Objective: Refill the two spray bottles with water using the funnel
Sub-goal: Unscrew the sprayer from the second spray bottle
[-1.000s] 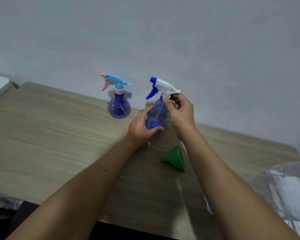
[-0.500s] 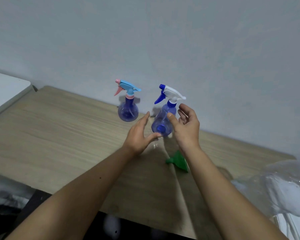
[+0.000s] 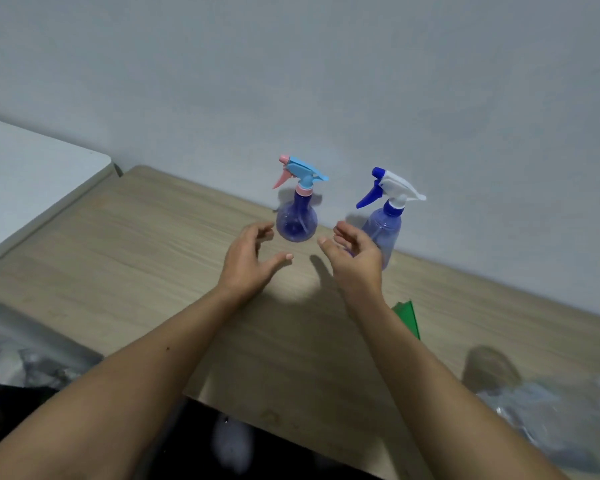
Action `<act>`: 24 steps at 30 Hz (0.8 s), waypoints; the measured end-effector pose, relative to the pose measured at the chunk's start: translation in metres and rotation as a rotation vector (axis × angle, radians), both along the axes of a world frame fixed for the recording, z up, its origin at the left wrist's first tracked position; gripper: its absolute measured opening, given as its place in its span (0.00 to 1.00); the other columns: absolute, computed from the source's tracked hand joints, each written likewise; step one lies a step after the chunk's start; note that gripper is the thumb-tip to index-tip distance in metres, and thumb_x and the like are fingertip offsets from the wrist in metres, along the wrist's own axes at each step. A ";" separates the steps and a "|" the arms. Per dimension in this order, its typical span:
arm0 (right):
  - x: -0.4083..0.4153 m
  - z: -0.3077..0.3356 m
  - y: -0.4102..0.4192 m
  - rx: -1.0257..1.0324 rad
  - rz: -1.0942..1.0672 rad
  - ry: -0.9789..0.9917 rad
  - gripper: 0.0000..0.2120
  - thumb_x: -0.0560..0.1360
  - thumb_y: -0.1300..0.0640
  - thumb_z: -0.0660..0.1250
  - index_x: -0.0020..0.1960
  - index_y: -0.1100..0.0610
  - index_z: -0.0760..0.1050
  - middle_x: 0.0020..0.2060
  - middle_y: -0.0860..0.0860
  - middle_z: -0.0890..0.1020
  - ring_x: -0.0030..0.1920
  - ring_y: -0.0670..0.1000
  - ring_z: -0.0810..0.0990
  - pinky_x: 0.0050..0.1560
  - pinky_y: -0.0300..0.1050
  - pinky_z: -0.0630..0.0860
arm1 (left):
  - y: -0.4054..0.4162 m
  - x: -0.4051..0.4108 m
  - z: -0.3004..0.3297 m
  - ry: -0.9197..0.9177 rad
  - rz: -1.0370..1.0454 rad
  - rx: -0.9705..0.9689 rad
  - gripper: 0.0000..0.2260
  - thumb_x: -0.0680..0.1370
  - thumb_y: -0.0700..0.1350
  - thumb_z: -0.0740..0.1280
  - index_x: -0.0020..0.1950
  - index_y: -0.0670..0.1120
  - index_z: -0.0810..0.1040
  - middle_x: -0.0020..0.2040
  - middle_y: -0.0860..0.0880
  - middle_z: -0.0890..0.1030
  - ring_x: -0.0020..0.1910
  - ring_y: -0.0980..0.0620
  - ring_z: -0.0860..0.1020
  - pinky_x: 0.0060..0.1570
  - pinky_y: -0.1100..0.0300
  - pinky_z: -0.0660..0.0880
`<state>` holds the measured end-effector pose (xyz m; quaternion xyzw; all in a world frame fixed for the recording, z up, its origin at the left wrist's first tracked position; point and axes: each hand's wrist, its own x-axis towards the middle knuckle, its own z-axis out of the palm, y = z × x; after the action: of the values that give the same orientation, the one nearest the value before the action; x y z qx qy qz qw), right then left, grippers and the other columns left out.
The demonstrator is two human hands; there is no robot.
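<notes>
Looking down from the head cam, caught both hands empty and loosely spread over the table (image 3: 125, 258), left hand (image 3: 248, 261) just short of the round bottle (image 3: 297, 221), right hand (image 3: 355, 258) partly covering the taller bottle (image 3: 385, 230). Stood upright by the wall, both, sprayer heads on. Round one dead ahead between the hands, funnel (image 3: 406, 317) mostly hidden behind the right forearm.

Plain room (wooden table (image 3: 125, 258), bare wall (image 3: 326, 81))

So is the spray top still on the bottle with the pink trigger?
Yes, on. The bottle with the pink trigger stands upright, its spray head seated on the neck.
</notes>
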<state>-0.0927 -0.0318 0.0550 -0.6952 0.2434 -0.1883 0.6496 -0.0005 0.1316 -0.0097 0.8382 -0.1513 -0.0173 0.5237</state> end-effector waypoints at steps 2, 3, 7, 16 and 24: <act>0.022 -0.002 0.002 -0.043 0.044 0.004 0.29 0.77 0.56 0.77 0.75 0.57 0.73 0.69 0.50 0.79 0.68 0.49 0.79 0.58 0.37 0.81 | -0.003 0.014 0.000 0.043 0.017 -0.044 0.38 0.70 0.54 0.84 0.76 0.51 0.72 0.70 0.52 0.79 0.68 0.56 0.77 0.71 0.51 0.76; 0.033 -0.002 0.003 -0.053 0.060 0.006 0.29 0.77 0.56 0.77 0.75 0.56 0.72 0.70 0.49 0.79 0.67 0.47 0.78 0.55 0.35 0.81 | -0.006 0.021 0.000 0.064 0.023 -0.061 0.40 0.69 0.53 0.84 0.77 0.51 0.71 0.72 0.52 0.78 0.70 0.55 0.76 0.72 0.50 0.75; 0.072 -0.003 0.001 -0.070 0.100 0.008 0.29 0.78 0.58 0.76 0.76 0.53 0.71 0.73 0.47 0.76 0.66 0.44 0.73 0.40 0.27 0.75 | -0.015 0.046 -0.001 0.117 -0.012 -0.118 0.47 0.66 0.54 0.86 0.80 0.53 0.67 0.78 0.52 0.73 0.75 0.54 0.72 0.74 0.47 0.74; 0.100 0.001 -0.004 -0.052 0.143 -0.030 0.13 0.78 0.58 0.75 0.62 0.53 0.81 0.49 0.42 0.86 0.47 0.38 0.85 0.40 0.29 0.79 | -0.033 0.058 -0.014 0.084 -0.117 -0.168 0.37 0.67 0.51 0.84 0.74 0.53 0.75 0.67 0.55 0.82 0.68 0.56 0.80 0.69 0.47 0.78; 0.051 0.013 0.003 -0.005 0.180 0.000 0.15 0.78 0.58 0.75 0.63 0.55 0.80 0.50 0.46 0.87 0.45 0.37 0.85 0.38 0.29 0.79 | -0.011 0.009 -0.005 0.045 -0.161 -0.105 0.43 0.67 0.60 0.81 0.79 0.51 0.72 0.72 0.53 0.80 0.70 0.56 0.79 0.70 0.50 0.78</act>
<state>-0.0421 -0.0288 0.0683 -0.7157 0.1793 -0.1298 0.6623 0.0086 0.1203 -0.0151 0.7941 -0.2072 -0.0702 0.5671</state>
